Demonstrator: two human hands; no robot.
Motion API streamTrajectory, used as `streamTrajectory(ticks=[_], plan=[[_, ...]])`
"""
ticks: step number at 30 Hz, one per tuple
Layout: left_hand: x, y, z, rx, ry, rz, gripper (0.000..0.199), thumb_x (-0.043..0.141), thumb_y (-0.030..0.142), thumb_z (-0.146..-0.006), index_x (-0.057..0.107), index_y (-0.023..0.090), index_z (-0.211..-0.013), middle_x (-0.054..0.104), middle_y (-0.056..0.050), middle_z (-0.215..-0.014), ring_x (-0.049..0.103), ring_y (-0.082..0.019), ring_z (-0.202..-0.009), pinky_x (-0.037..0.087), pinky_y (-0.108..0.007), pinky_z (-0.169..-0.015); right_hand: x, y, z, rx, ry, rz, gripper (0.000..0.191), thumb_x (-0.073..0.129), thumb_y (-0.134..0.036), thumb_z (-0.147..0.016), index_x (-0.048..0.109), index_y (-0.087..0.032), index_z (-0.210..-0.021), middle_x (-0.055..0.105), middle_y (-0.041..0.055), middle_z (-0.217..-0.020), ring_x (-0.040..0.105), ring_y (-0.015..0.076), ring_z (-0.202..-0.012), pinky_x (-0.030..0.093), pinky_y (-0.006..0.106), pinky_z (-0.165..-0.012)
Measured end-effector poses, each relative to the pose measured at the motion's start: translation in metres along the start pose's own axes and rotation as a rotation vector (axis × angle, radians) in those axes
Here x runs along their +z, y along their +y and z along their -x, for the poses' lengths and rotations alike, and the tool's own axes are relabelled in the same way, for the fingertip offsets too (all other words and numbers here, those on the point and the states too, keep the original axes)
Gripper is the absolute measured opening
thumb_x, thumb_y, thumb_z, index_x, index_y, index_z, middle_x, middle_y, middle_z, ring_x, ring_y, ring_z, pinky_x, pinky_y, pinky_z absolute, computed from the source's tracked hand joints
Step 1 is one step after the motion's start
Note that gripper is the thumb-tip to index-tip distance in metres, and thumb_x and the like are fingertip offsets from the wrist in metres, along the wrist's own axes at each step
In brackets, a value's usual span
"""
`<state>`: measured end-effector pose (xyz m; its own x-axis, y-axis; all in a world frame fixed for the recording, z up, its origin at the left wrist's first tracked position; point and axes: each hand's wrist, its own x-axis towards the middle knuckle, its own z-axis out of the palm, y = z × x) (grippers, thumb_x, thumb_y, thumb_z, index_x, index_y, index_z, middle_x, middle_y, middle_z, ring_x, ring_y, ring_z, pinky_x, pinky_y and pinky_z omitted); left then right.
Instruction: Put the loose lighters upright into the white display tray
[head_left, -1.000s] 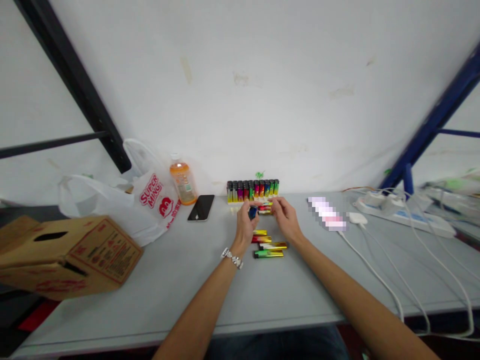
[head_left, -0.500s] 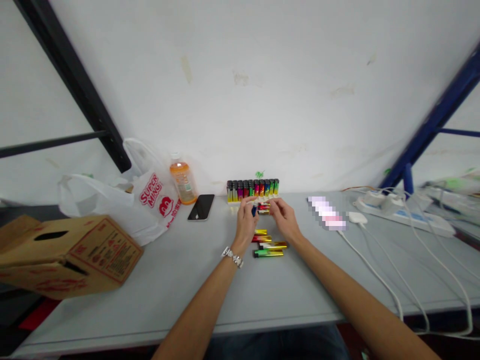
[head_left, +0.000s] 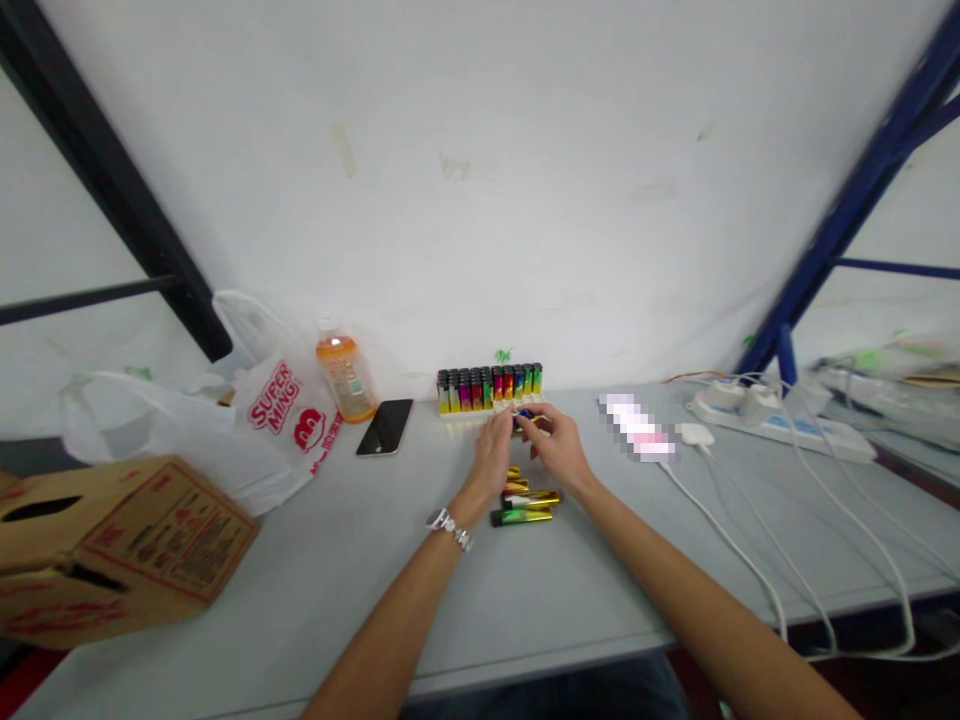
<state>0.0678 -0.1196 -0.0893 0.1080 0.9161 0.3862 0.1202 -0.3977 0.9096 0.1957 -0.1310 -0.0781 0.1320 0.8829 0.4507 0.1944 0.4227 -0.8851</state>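
Note:
Both hands meet just in front of a tray of upright lighters with black tops and colourful shiny bodies. A dark blue lighter, partly covered by fingers, lies between them. My left hand, a silver bracelet watch on its wrist, is closed on the lighter's left side. From the right, my right hand pinches the same lighter with thumb and fingers. Several loose lighters lie flat below the hands, among them a green-and-gold one and a white-and-gold one.
Left of the tray are a dark phone, an orange drink bottle, a white plastic bag and a cardboard box. To the right lie a pixelated phone-like object, a white charger, cables and a power strip.
The view has shifted slightly. My hands have drawn closer together, and my right fingers now meet the blue lighter beside my left hand. The loose lighters lie as before.

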Motion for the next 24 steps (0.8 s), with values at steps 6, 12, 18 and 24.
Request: streamTrajectory(ticks=[6, 12, 18, 24], plan=[[-0.017, 0.001, -0.018, 0.278, -0.2, -0.734, 0.029, 0.044, 0.02, -0.095, 0.064, 0.019, -0.117, 0.063, -0.01, -0.12, 0.053, -0.025, -0.115, 0.041, -0.042, -0.103, -0.033, 0.011, -0.038, -0.128, 0.119, 0.158, 0.028, 0.06, -0.04, -0.085, 0.063, -0.02, -0.104, 0.069, 0.0065, -0.099, 0.066, 0.0179, -0.074, 0.055, 0.031, -0.061], [-0.018, -0.002, -0.024, 0.299, -0.356, -0.996, 0.032, 0.048, 0.016, -0.092, 0.066, 0.021, -0.119, 0.065, -0.008, -0.117, 0.054, -0.026, -0.112, 0.041, -0.041, -0.098, -0.047, 0.035, -0.088, -0.275, -0.04, 0.453, 0.015, 0.056, -0.025, -0.085, 0.065, -0.02, -0.095, 0.069, 0.0027, -0.084, 0.065, 0.0174, -0.073, 0.051, 0.032, -0.074], [-0.02, 0.001, -0.022, 0.277, -0.382, -1.048, 0.031, 0.052, 0.017, -0.089, 0.068, 0.02, -0.115, 0.064, -0.01, -0.114, 0.057, -0.027, -0.108, 0.042, -0.042, -0.096, -0.044, 0.049, -0.111, -0.276, -0.146, 0.548, 0.015, 0.059, -0.019, -0.081, 0.068, -0.019, -0.092, 0.07, 0.0021, -0.082, 0.061, 0.0164, -0.07, 0.048, 0.031, -0.074], [-0.024, -0.008, -0.024, 0.225, -0.37, -0.948, 0.031, 0.055, 0.01, -0.081, 0.07, 0.019, -0.107, 0.066, -0.01, -0.105, 0.06, -0.027, -0.102, 0.045, -0.04, -0.092, -0.046, 0.048, -0.128, -0.234, -0.209, 0.57, 0.013, 0.063, -0.017, -0.081, 0.073, -0.018, -0.09, 0.07, 0.003, -0.085, 0.061, 0.0167, -0.074, 0.049, 0.031, -0.078]])
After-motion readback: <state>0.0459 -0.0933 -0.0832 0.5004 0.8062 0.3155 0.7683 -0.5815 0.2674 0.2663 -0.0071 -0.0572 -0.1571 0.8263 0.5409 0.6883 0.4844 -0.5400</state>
